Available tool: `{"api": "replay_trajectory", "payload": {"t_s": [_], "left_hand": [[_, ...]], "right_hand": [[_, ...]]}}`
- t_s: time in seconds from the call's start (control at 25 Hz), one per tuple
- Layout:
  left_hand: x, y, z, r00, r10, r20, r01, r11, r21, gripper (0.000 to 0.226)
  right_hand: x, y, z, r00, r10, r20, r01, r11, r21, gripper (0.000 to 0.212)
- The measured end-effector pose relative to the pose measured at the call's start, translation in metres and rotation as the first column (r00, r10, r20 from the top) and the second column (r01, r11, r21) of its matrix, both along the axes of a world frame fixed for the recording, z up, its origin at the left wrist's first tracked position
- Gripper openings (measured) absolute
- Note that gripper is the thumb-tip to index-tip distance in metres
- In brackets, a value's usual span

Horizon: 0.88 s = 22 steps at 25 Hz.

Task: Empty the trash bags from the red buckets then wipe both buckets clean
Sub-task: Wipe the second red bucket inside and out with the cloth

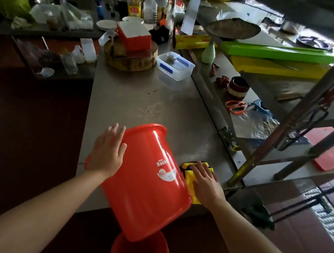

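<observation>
A red bucket [145, 179] lies tipped at the tabletop's [143, 101] near edge (base overhanging). The left hand [107, 152] rests flat on its side, fingers straight. The right hand [205, 182] presses a yellow cloth [189, 179] just beside it, fingers seemingly flat; a second red bucket [143, 252] sits below.

glossy red plastic bucket [145, 179], dull steel table [135, 100], yellow cloth [191, 178]
</observation>
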<state>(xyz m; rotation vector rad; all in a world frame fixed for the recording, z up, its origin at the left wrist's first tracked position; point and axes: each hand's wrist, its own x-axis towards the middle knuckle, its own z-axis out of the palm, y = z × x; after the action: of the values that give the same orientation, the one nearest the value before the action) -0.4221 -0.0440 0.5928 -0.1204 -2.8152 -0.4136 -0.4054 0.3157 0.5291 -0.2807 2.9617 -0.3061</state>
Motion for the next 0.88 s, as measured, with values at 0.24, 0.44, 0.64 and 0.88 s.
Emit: {"api": "replay_trajectory", "payload": {"t_s": [0.24, 0.44, 0.64, 0.88], "left_hand": [[-0.011, 0.013, -0.015, 0.984, 0.068, -0.165, -0.082, 0.993, -0.079, 0.057], [-0.014, 0.017, -0.023, 0.973, 0.069, -0.222, -0.091, 0.992, -0.091, 0.057], [-0.014, 0.013, -0.025, 0.973, 0.025, -0.228, -0.047, 0.995, -0.093, 0.057], [-0.015, 0.018, -0.018, 0.976, 0.026, -0.217, -0.048, 0.994, -0.097, 0.057]], "right_hand": [[-0.001, 0.048, -0.08, 0.971, 0.08, 0.225, -0.125, 0.973, 0.193, 0.089], [-0.012, 0.061, -0.132, 0.932, 0.121, 0.341, -0.222, 0.935, 0.275, 0.097], [-0.019, 0.061, -0.16, 0.975, 0.133, 0.18, -0.175, 0.954, 0.242, 0.085], [-0.04, 0.056, -0.143, 0.99, 0.039, 0.132, -0.051, 0.995, 0.091, 0.052]]}}
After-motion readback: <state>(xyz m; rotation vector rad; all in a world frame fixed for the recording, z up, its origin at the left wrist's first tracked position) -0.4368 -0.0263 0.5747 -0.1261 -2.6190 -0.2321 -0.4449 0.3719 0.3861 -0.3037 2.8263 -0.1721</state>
